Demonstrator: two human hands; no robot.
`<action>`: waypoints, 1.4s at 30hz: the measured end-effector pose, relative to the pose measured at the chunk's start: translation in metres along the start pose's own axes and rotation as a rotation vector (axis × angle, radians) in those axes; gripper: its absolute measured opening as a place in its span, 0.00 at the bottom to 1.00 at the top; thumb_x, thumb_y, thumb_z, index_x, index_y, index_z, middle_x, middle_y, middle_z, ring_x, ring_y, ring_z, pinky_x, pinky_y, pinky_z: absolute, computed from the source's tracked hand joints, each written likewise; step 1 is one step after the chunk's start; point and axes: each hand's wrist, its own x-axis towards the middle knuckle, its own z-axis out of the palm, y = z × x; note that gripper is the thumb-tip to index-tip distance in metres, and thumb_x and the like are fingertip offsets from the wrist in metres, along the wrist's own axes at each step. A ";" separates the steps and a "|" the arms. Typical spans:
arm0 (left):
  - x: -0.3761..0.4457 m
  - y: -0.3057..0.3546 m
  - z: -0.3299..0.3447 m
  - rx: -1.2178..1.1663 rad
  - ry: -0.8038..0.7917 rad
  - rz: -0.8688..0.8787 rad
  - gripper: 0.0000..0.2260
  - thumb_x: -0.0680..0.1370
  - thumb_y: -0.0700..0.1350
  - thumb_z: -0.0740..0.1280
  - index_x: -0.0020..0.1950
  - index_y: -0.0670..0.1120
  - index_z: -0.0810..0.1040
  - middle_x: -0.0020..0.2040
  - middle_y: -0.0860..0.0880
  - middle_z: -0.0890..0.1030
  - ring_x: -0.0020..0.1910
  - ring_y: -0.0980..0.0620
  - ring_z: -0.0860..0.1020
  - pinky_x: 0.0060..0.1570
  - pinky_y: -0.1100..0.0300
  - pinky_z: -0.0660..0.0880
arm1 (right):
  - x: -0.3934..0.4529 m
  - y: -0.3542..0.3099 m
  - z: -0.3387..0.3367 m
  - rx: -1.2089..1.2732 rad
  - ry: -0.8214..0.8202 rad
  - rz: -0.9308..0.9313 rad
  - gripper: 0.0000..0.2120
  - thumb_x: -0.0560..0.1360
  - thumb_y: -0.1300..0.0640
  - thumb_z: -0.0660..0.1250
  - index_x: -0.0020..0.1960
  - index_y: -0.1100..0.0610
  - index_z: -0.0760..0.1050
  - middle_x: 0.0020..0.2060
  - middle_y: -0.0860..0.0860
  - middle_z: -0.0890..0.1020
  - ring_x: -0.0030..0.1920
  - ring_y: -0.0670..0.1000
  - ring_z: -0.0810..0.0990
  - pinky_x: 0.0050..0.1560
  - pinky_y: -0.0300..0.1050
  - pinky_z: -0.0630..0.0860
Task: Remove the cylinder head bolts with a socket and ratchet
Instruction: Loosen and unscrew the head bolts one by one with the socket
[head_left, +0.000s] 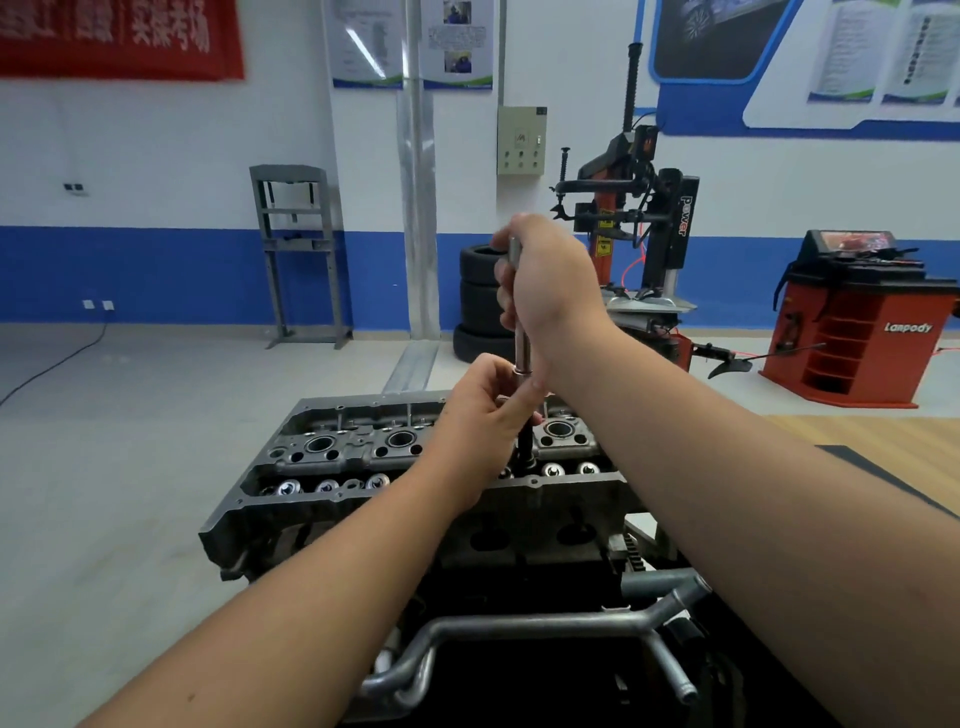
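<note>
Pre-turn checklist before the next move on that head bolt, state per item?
1. Right hand grips the upper part of the tool shaft: ok.
2. Left hand pinches the shaft lower down, steadying it: ok.
3. Shaft roughly upright over the cylinder head: ok.
4. Socket fully seated on the bolt: cannot tell, the left hand hides it.
5. Ratchet direction set to loosen: cannot tell.
6. Head steady on its stand: cannot tell.
</note>
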 end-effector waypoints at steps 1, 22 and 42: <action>0.001 -0.001 0.001 0.017 -0.004 -0.006 0.18 0.76 0.64 0.70 0.54 0.51 0.77 0.45 0.49 0.85 0.51 0.41 0.83 0.56 0.36 0.79 | 0.002 0.000 0.000 0.010 0.011 0.014 0.12 0.79 0.53 0.57 0.39 0.55 0.71 0.27 0.48 0.69 0.27 0.47 0.65 0.31 0.45 0.65; 0.006 -0.008 0.002 -0.225 0.065 -0.069 0.11 0.86 0.51 0.60 0.54 0.51 0.82 0.49 0.52 0.85 0.47 0.59 0.81 0.50 0.62 0.72 | 0.032 0.053 -0.028 0.158 -0.450 0.022 0.15 0.79 0.44 0.65 0.49 0.55 0.77 0.31 0.50 0.74 0.31 0.49 0.72 0.32 0.42 0.71; 0.009 -0.014 0.002 -0.269 -0.037 -0.027 0.12 0.80 0.54 0.62 0.49 0.58 0.87 0.54 0.52 0.87 0.61 0.53 0.82 0.66 0.53 0.74 | 0.031 0.092 -0.058 0.502 -0.685 0.266 0.17 0.62 0.49 0.83 0.46 0.53 0.83 0.38 0.49 0.81 0.46 0.50 0.82 0.49 0.43 0.78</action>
